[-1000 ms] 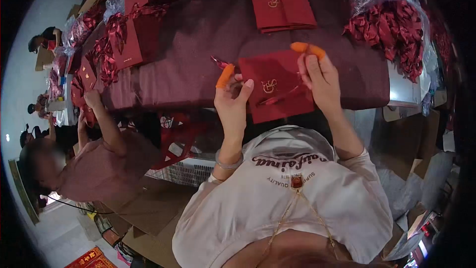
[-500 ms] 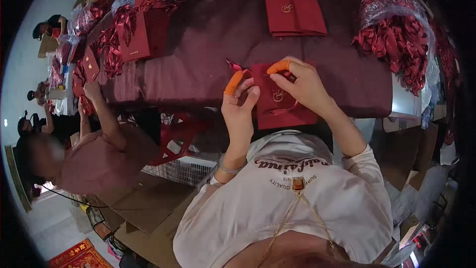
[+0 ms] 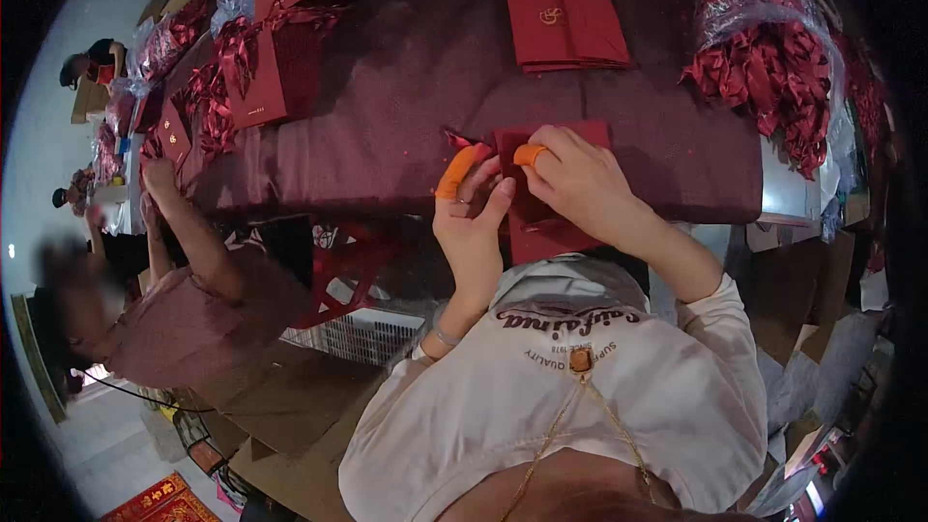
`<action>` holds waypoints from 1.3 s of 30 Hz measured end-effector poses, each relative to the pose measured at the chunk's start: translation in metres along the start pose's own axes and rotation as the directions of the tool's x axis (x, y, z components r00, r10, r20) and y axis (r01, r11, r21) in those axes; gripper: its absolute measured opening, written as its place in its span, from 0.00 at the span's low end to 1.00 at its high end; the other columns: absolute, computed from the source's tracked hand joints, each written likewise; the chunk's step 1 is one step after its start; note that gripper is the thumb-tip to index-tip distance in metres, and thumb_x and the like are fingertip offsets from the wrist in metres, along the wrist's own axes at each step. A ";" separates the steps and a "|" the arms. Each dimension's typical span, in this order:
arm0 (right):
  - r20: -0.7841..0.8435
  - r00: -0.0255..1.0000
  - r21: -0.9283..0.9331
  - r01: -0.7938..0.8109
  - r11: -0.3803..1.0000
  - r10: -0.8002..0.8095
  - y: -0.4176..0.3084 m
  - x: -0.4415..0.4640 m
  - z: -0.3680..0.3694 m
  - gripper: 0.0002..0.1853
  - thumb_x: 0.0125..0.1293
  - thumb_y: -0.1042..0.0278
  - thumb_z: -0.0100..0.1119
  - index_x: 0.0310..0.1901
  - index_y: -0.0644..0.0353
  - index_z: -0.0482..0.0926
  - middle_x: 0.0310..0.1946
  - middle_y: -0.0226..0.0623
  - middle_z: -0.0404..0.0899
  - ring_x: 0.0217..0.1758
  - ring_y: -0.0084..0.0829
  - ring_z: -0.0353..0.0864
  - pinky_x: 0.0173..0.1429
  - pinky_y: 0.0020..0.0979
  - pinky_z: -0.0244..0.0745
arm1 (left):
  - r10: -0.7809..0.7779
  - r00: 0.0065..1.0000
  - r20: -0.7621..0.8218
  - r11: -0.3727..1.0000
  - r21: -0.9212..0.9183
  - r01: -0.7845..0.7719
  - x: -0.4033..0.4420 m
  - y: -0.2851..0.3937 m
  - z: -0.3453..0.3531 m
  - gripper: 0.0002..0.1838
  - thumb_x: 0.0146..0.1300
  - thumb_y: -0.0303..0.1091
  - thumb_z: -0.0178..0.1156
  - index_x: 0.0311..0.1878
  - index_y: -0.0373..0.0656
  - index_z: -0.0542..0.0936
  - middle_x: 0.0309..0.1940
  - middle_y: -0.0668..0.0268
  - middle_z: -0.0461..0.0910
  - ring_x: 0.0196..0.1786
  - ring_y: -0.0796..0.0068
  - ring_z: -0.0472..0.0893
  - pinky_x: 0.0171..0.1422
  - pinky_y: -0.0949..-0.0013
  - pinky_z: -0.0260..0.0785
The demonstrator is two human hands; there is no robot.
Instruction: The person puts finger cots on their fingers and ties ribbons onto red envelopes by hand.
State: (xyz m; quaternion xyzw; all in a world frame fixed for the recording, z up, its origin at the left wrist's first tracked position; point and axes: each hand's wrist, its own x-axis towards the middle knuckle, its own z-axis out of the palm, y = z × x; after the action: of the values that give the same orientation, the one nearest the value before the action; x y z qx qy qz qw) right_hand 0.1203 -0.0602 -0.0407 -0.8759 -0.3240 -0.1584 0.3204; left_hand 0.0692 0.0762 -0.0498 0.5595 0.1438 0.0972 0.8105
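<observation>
Has a flat red bag point(image 3: 551, 244) lying in front of the body at the near edge of the maroon tablecloth point(image 3: 387, 155), jutting past that edge at its lower end toward the white shirt point(image 3: 541, 358). Holds the left hand point(image 3: 471, 232) at the left side of the bag, with a loose gap between the thumb and an orange-covered finger and with other fingers curled in between. Shows a scrap of dark red ribbon point(image 3: 456, 138) just beside the tip of that orange finger cover point(image 3: 452, 176). Cannot tell from this angle about any pinch of the left fingers on the ribbon or on the edge of the bag. Has the right hand point(image 3: 585, 179) over the upper part of the bag, back of the hand upward, with thumb and orange-tipped finger drawn close in a narrow grip. Cannot make out the contents of that grip, hidden behind the fingers. Farther back on the cloth, shows a stack of red bags point(image 3: 570, 24) with a gold mark on top. To the right, near the table's corner, shows a clear plastic sack point(image 3: 764, 14) full of gathered red ribbons point(image 3: 764, 87). To the left, shows more red bags point(image 3: 256, 92) beside tangled ribbon, then a co-worker in a dusky pink top point(image 3: 184, 319). Below the table, shows a white crate point(image 3: 353, 336).
</observation>
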 end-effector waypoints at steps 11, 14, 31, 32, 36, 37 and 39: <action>0.187 0.975 -0.105 0.142 0.984 -0.121 -0.007 0.009 -0.007 0.10 0.52 0.71 0.55 0.37 0.64 0.73 0.35 0.37 0.69 0.38 0.34 0.75 0.36 0.33 0.75 | 0.186 0.981 -0.046 0.978 0.106 -0.181 -0.009 -0.010 0.006 0.24 0.55 0.17 0.61 0.55 0.35 0.68 0.47 0.58 0.75 0.50 0.74 0.75 0.56 0.74 0.68; 0.153 0.981 0.244 -0.155 0.957 0.120 0.006 0.018 -0.007 0.11 0.57 0.69 0.59 0.40 0.63 0.74 0.35 0.41 0.76 0.33 0.36 0.78 0.37 0.32 0.74 | 0.198 0.978 -0.057 0.966 0.182 -0.185 -0.005 -0.011 0.002 0.23 0.56 0.20 0.61 0.55 0.35 0.68 0.49 0.58 0.76 0.49 0.75 0.75 0.55 0.75 0.67; 0.300 0.891 0.723 -0.446 0.528 0.340 0.038 0.007 0.022 0.11 0.58 0.70 0.62 0.43 0.63 0.78 0.37 0.31 0.80 0.40 0.21 0.76 0.47 0.24 0.70 | 0.540 0.812 0.222 0.512 0.679 -0.526 0.040 -0.024 -0.006 0.21 0.47 0.20 0.62 0.48 0.39 0.75 0.37 0.60 0.77 0.42 0.61 0.77 0.50 0.64 0.68; 0.299 0.890 0.723 -0.446 0.528 0.343 0.037 0.009 0.020 0.11 0.58 0.70 0.62 0.43 0.63 0.78 0.37 0.31 0.80 0.40 0.21 0.76 0.47 0.24 0.70 | 0.567 0.757 0.325 0.362 0.727 -0.584 0.045 -0.025 -0.009 0.21 0.43 0.20 0.63 0.45 0.39 0.77 0.33 0.60 0.77 0.39 0.57 0.76 0.47 0.62 0.67; 0.319 0.874 0.686 -0.480 0.547 0.368 0.033 0.010 0.017 0.11 0.59 0.69 0.62 0.42 0.63 0.79 0.37 0.31 0.80 0.40 0.21 0.76 0.47 0.23 0.70 | 0.560 0.660 0.501 0.108 0.745 -0.658 0.060 -0.021 -0.019 0.14 0.39 0.19 0.61 0.33 0.40 0.78 0.21 0.61 0.75 0.32 0.58 0.76 0.39 0.63 0.66; 0.265 0.906 0.681 -0.419 0.601 0.331 0.034 0.010 0.018 0.10 0.59 0.68 0.62 0.41 0.62 0.80 0.36 0.31 0.80 0.39 0.21 0.76 0.46 0.23 0.70 | 0.559 0.660 0.502 0.110 0.744 -0.659 0.063 -0.016 -0.019 0.14 0.39 0.19 0.61 0.33 0.40 0.78 0.21 0.61 0.75 0.32 0.58 0.76 0.39 0.63 0.66; 0.239 0.923 0.693 -0.380 0.613 0.302 0.037 0.009 0.022 0.10 0.59 0.70 0.61 0.41 0.63 0.79 0.36 0.31 0.79 0.38 0.20 0.76 0.46 0.23 0.70 | 0.370 0.750 0.548 0.196 0.743 -0.640 0.065 -0.005 -0.023 0.09 0.42 0.19 0.60 0.30 0.39 0.76 0.21 0.60 0.76 0.27 0.60 0.76 0.37 0.64 0.68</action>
State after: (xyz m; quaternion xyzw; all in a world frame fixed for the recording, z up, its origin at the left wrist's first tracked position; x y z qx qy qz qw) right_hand 0.1532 -0.0634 -0.0700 -0.7276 -0.2025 0.0906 0.6491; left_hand 0.1222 0.1150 -0.0697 0.9250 -0.1236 0.1949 0.3017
